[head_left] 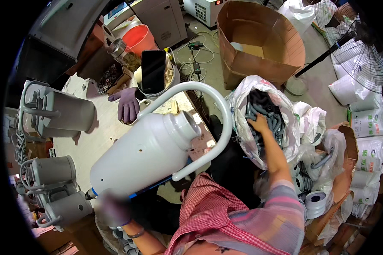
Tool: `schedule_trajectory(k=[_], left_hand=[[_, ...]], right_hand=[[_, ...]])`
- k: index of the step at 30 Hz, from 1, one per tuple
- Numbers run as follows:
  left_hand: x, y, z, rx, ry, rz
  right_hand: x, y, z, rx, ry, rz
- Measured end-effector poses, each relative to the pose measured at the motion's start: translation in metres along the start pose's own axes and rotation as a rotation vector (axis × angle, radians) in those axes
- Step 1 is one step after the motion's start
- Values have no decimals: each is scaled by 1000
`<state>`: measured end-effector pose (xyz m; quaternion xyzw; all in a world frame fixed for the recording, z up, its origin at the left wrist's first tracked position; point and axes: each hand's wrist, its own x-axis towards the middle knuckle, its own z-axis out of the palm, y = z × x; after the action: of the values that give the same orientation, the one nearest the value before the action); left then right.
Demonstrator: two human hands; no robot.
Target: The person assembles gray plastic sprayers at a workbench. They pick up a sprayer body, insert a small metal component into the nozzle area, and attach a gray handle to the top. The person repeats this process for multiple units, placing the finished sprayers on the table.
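A big white jug with a long curved white handle lies tilted on its side in front of me, neck pointing up and right. My left hand, in a purple glove and blurred, grips the jug's base end at the lower left. My right hand is bare and reaches into an open white plastic bag of dark grey curved parts; its fingertips are buried among them.
Several grey jug bodies with handles stand at the left. A purple glove or gloved hand rests on the worktable. A phone lies on a white bucket. A cardboard drum, fan and white sacks stand behind and right.
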<state>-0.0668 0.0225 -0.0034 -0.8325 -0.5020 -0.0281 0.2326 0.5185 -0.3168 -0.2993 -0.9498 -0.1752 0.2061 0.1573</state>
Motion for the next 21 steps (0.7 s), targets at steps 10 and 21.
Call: schedule_trajectory(k=[10,21], left_hand=[[-6,-41,39,464,360,239],[1,-9,17,-86,333,262]], right_hand=[[-40,14,-86,1127,-347,198],[-152,6,-167,1880,-75,45]])
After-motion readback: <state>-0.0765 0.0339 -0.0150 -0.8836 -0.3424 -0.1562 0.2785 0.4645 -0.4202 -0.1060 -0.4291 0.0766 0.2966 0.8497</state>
